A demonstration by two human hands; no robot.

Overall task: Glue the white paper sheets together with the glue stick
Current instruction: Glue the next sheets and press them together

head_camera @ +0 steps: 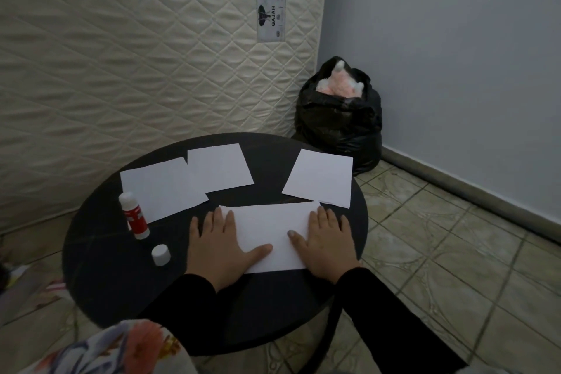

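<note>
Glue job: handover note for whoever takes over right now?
Left hand and right hand: both flat, pressing the ends of the near paper strip on the round table; neither grips anything.
Glue stick stands uncapped at left, cap beside it.
Two overlapping sheets far left, one sheet far right, loose.
Done: the strip seems joined.
Left: glue the remaining sheets, recap.

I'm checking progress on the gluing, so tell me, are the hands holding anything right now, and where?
Nothing is gripped. The left hand and right hand lie flat, palms down, on the two ends of the near paper sheet, pressing it onto the table.
</note>
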